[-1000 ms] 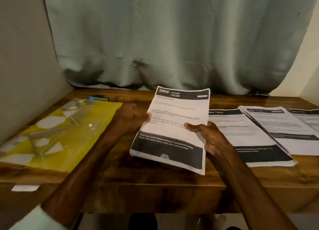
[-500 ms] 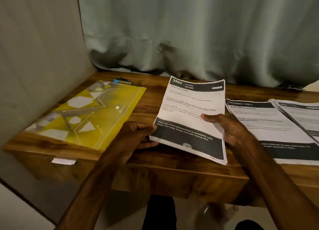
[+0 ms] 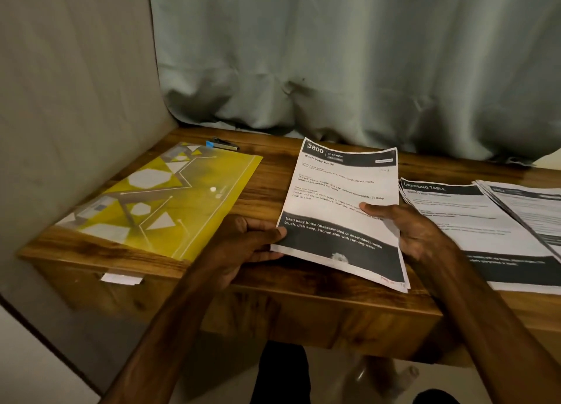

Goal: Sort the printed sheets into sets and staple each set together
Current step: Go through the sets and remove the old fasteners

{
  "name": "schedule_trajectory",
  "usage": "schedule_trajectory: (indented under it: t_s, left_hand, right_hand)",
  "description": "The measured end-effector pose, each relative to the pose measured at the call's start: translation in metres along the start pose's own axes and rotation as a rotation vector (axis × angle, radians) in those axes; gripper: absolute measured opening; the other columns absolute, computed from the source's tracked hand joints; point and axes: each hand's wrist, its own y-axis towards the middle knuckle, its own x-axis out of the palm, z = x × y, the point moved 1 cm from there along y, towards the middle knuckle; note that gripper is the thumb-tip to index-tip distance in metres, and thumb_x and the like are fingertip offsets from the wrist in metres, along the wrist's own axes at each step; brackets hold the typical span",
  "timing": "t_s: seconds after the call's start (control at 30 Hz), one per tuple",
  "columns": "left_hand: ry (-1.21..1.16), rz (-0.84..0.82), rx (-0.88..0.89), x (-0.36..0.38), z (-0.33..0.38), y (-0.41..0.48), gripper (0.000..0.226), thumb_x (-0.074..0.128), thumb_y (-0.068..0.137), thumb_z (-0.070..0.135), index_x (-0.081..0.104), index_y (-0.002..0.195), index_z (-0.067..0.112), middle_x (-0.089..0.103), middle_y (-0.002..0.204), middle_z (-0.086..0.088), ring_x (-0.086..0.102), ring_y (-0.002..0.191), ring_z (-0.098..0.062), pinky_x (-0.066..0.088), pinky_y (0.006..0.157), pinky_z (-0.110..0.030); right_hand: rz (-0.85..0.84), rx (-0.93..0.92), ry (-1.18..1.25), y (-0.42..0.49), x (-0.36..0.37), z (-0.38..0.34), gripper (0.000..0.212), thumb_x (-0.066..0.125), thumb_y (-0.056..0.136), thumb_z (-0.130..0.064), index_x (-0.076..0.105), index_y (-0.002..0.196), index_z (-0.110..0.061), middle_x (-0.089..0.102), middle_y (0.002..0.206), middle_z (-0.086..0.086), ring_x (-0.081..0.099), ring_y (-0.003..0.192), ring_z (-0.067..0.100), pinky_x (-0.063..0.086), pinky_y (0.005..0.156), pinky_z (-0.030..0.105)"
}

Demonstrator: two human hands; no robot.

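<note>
I hold a printed set of sheets [image 3: 340, 188], headed "3800 Kitchen, Wash baby bottle", just above the wooden table [image 3: 267, 185]. My left hand [image 3: 249, 245] pinches its lower left corner, thumb on top. My right hand [image 3: 416, 230] grips its right edge, thumb across the page. To the right lies a pile headed "Dressing table" [image 3: 464, 221], and another pile [image 3: 528, 203] overlaps it at the frame's edge. A small stapler [image 3: 223, 144] with a blue end rests at the table's far left, beyond the folder.
A yellow plastic folder [image 3: 164, 203] with white geometric shapes covers the table's left part. A grey wall panel [image 3: 76, 100] borders the left side and a pale green curtain [image 3: 349, 54] hangs behind. A white paper label [image 3: 121, 278] sticks to the front edge.
The view has swung left and down. The held sheets have dropped lower and closer to the table, and my left hand has shifted from the sheet's mid left edge to its lower left corner.
</note>
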Motion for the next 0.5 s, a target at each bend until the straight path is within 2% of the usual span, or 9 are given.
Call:
schedule_trajectory:
  t_s: [0.1,0.27,0.4,0.5]
  left_hand:
    - [0.015,-0.023,-0.008,-0.001,-0.001,-0.002,0.017,0.076,0.088,0.009,0.075,0.103,0.003,0.08,0.1,-0.007,0.077,0.09,-0.018,0.061,0.066,-0.023]
    - [0.131,-0.046,-0.016,-0.001,0.011,0.017,0.014,0.072,0.093,0.011,0.075,0.105,0.004,0.079,0.101,-0.009,0.077,0.094,-0.021,0.063,0.072,-0.029]
    - [0.173,-0.032,0.035,0.011,0.038,0.051,0.019,0.075,0.09,0.003,0.072,0.107,-0.005,0.078,0.1,-0.018,0.077,0.08,-0.018,0.062,0.064,-0.024]
    - [0.208,-0.005,0.101,0.022,0.056,0.07,0.018,0.076,0.088,0.002,0.073,0.104,-0.006,0.078,0.096,-0.018,0.076,0.072,-0.015,0.061,0.061,-0.023]
  right_hand:
    - [-0.001,-0.04,0.018,-0.003,0.001,0.0,0.062,0.078,0.071,0.001,0.066,0.131,-0.011,0.073,0.121,0.015,0.071,0.11,0.038,0.053,0.098,0.059]
    - [0.0,-0.05,0.022,-0.007,-0.002,-0.003,0.052,0.076,0.081,0.004,0.067,0.13,-0.013,0.074,0.119,0.013,0.072,0.109,0.036,0.052,0.1,0.06]
    - [-0.001,-0.055,0.007,-0.013,-0.005,-0.01,0.045,0.075,0.085,0.003,0.068,0.127,-0.01,0.075,0.117,0.012,0.073,0.105,0.036,0.058,0.09,0.055]
    - [-0.022,-0.08,0.021,-0.013,-0.013,-0.012,0.047,0.075,0.083,0.004,0.068,0.129,-0.007,0.073,0.121,0.014,0.071,0.109,0.039,0.052,0.102,0.058]
